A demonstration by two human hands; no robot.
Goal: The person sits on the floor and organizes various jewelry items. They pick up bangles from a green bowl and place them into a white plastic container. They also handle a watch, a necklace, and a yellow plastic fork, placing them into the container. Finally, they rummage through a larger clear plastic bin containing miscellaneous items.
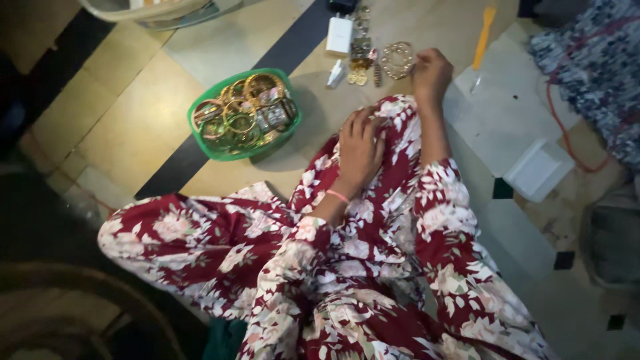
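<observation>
Gold beaded bracelet (398, 60) lies on the floor (133, 127), touched by the curled fingers of the right hand (431, 73) (grip unclear). Left hand (359, 148) rests open on the knee. Green basket (244, 114), left of both, holds many bangles; few trinkets (361, 57) laid out.

This looks like a room in a home, where somebody sits on the floor (133, 127) and does small craft work by hand. The floor has pale stone tiles with dark strips between them. A green plastic basket (200, 143) full of golden bangles (241, 110) stands on it, and more small jewellery pieces (363, 60) lie loose near a white charger (339, 35). A woven rug (593, 60) lies at one side. The person wears loose flowered house clothes (373, 267).
</observation>
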